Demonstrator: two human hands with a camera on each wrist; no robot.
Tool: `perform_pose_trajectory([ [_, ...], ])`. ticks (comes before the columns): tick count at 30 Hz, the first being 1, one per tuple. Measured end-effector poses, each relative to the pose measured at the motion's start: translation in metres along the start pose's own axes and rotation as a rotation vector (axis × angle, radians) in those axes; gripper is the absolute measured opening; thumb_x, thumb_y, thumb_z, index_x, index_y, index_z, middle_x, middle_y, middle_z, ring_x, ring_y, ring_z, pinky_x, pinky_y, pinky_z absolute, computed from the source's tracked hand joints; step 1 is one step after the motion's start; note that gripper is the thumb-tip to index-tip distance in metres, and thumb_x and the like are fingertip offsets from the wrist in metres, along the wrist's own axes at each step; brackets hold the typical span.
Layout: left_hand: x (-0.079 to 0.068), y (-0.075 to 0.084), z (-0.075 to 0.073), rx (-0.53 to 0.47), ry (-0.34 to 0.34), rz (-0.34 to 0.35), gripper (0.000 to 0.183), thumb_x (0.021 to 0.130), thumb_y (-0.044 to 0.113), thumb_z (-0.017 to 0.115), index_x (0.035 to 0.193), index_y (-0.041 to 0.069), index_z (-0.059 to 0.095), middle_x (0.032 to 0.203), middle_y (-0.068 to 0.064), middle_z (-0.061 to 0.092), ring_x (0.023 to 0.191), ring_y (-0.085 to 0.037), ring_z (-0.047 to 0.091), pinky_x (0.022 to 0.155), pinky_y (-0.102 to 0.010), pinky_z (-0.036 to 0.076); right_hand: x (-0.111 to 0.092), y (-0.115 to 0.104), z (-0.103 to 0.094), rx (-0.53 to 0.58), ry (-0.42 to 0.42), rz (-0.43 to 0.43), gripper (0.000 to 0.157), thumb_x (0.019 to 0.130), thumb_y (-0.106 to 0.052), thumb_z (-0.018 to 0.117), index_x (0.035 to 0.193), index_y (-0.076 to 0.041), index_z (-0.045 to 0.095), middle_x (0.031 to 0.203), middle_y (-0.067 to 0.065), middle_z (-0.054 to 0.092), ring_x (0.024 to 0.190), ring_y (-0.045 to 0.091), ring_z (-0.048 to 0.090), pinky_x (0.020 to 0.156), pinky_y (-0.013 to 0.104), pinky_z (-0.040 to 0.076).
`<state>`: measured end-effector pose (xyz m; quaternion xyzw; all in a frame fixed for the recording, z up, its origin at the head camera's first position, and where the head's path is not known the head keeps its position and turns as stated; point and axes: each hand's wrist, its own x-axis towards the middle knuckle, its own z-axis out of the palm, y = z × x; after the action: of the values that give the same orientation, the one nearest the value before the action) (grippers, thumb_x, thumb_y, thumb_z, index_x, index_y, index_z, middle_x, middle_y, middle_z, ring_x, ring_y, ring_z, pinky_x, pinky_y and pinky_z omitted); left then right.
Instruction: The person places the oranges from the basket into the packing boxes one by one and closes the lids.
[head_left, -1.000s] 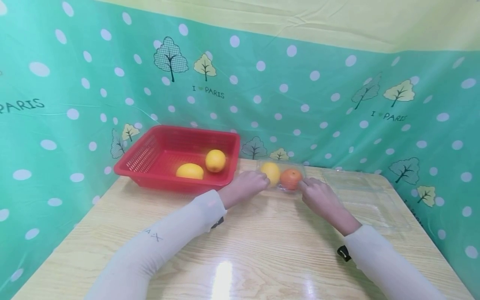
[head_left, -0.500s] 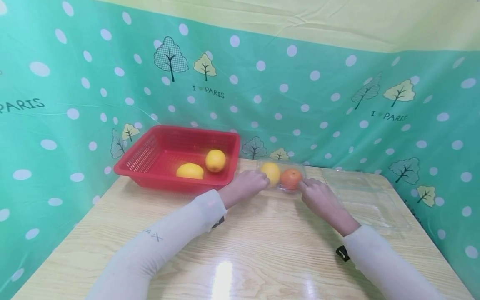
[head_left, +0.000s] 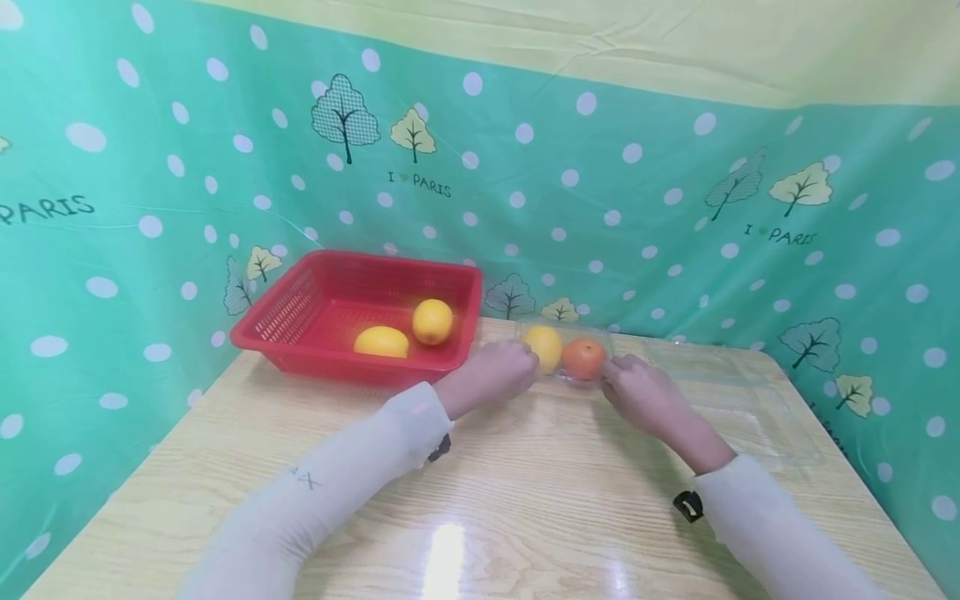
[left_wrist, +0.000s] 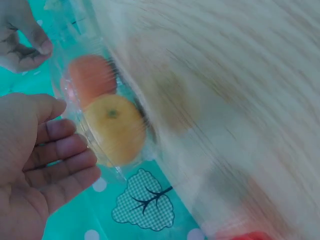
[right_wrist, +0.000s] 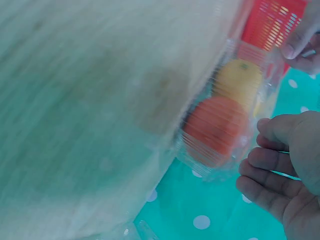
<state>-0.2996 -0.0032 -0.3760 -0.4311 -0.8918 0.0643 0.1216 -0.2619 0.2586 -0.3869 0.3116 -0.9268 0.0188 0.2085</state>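
A clear plastic container (head_left: 564, 327) stands at the back of the table. Side by side in it are a yellow round fruit (head_left: 543, 348) on the left and a red-orange round fruit (head_left: 583, 358) on the right. My left hand (head_left: 498, 372) pinches the container's near left edge between thumb and forefinger. At its near right edge my right hand (head_left: 643, 392) does the same. Both wrist views show the fruit behind ribbed clear plastic, with the other fingers of the left hand (left_wrist: 45, 150) and right hand (right_wrist: 287, 165) loosely bent. Whether the lid is latched, I cannot tell.
A red plastic basket (head_left: 360, 367) stands left of the container, holding two yellow fruits, one oval (head_left: 381, 342) and one round (head_left: 432, 322). Another clear plastic container (head_left: 738, 417) lies open on the right of the table. Behind hangs a green dotted cloth (head_left: 510, 200).
Very little differs. My right hand has shifted slightly at the container's edge, and the head view has moved a touch. Container and fruit stay in place.
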Motion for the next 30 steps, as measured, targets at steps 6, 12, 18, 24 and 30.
perform_pose_trajectory([
  [6, 0.001, 0.000, 0.000, -0.149, 0.059, -0.154, 0.012, 0.098, 0.024, 0.067, 0.102, 0.015, 0.075, 0.084, 0.000, 0.063, 0.069, -0.014, 0.056, 0.055, -0.021, 0.048, 0.007, 0.002, -0.007, 0.030, 0.027, 0.009, 0.010, 0.089, 0.000, 0.074, 0.094, -0.002, 0.066, 0.072, 0.004, 0.056, 0.064, 0.022, 0.056, 0.056, 0.036, 0.050],
  [12, 0.005, 0.002, 0.000, -0.223, 0.130, -0.238, 0.016, 0.097, 0.025, 0.071, 0.106, 0.012, 0.072, 0.088, -0.002, 0.064, 0.077, -0.016, 0.058, 0.065, -0.024, 0.052, 0.013, 0.002, -0.005, 0.051, 0.034, 0.011, 0.009, 0.089, 0.002, 0.073, 0.090, -0.003, 0.067, 0.077, 0.005, 0.058, 0.068, 0.023, 0.057, 0.061, 0.037, 0.052],
  [18, 0.008, 0.002, 0.005, -0.280, 0.164, -0.212, 0.025, 0.091, 0.018, 0.079, 0.116, 0.013, 0.077, 0.106, -0.002, 0.066, 0.098, -0.016, 0.059, 0.082, -0.026, 0.054, 0.016, 0.001, 0.001, 0.064, 0.043, 0.028, 0.014, 0.087, 0.004, 0.074, 0.100, -0.002, 0.073, 0.091, 0.012, 0.068, 0.081, 0.031, 0.066, 0.072, 0.044, 0.058],
  [24, 0.009, 0.003, 0.010, -0.388, 0.150, -0.231, 0.026, 0.093, 0.012, 0.075, 0.119, 0.013, 0.077, 0.110, -0.001, 0.061, 0.105, -0.015, 0.053, 0.087, -0.026, 0.052, 0.021, -0.001, 0.002, 0.062, 0.006, 0.052, 0.014, 0.087, 0.004, 0.074, 0.099, -0.004, 0.074, 0.086, 0.009, 0.067, 0.079, 0.028, 0.065, 0.071, 0.042, 0.057],
  [30, 0.011, 0.001, 0.013, -0.450, 0.188, -0.248, 0.026, 0.093, 0.003, 0.069, 0.116, 0.010, 0.077, 0.115, -0.005, 0.062, 0.109, -0.018, 0.055, 0.094, -0.031, 0.052, 0.028, 0.003, 0.005, 0.083, -0.013, 0.050, 0.016, 0.087, 0.009, 0.069, 0.097, -0.002, 0.074, 0.088, 0.010, 0.067, 0.080, 0.027, 0.065, 0.071, 0.039, 0.057],
])
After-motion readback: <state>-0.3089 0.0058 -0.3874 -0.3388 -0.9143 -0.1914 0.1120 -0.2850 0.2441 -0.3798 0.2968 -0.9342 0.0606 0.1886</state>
